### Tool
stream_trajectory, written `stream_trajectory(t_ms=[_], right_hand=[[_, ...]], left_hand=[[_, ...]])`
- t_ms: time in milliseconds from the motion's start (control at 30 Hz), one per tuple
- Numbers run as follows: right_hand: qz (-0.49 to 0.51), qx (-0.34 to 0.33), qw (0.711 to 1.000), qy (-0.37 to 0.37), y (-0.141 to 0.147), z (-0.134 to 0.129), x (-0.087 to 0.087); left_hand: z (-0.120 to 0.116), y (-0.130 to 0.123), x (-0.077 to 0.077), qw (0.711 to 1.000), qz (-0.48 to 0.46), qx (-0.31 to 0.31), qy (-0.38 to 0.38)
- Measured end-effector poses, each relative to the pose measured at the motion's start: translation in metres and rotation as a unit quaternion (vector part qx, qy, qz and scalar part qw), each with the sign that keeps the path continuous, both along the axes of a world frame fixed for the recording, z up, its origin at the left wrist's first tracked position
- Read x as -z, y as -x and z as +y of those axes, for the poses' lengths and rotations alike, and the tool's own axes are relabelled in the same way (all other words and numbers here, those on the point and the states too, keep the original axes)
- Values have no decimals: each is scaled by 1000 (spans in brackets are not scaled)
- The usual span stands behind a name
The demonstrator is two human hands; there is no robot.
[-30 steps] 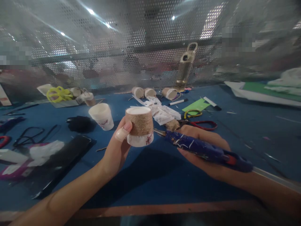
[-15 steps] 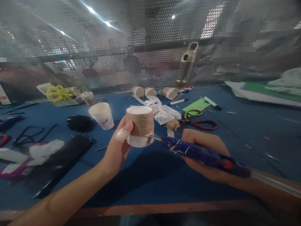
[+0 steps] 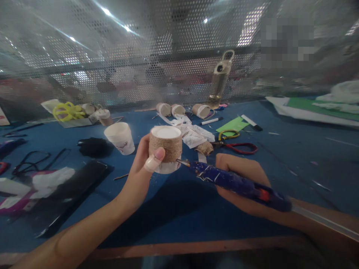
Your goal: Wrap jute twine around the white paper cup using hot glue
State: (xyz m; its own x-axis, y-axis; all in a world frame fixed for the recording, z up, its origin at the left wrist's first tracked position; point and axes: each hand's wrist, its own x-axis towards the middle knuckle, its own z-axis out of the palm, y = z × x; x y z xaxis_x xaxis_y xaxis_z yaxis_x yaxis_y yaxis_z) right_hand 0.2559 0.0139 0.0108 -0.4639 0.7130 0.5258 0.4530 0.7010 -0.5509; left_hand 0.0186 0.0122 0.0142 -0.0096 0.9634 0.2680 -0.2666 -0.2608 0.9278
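My left hand [image 3: 141, 164] grips a paper cup [image 3: 166, 149] held upside down, its thumb across the front. Brown twine is wound round most of the cup, and a white band shows near its lower rim. In my right hand [image 3: 244, 179] is a blue glue gun [image 3: 230, 182] with a clear glue stick coming out of its back end. The metal nozzle points left and meets the cup at the lower edge of the twine. Some fingers of both hands are hidden behind what they hold.
White paper cups [image 3: 120, 138] stand left of the held cup. Behind are crumpled white plastic [image 3: 193, 134], red-handled scissors [image 3: 242, 148], twine-wrapped cups [image 3: 202, 111] and a tall bottle [image 3: 221, 80]. A black phone-like slab [image 3: 75, 198] lies left, green card [image 3: 231, 125] right.
The held cup has turned a little in my left hand, and the thumb sits further right across the twine. The glue gun stays at its lower edge. The whole view has shifted slightly.
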Motion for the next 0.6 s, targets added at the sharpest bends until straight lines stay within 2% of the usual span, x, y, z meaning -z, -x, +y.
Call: stream_trajectory(t_ms=[133,333,600], right_hand=[[-16,1,1000,-19,0,-1,0],[-9,27,999,-18,0,1,-2],[-18,28,999,-25,1,-1,-1]], left_hand=[[-1,-2,-1,1000,1,-23,1],[1,4,1,1000,-6,-1,-4],[0,0,0,1000,14,-27,-4]])
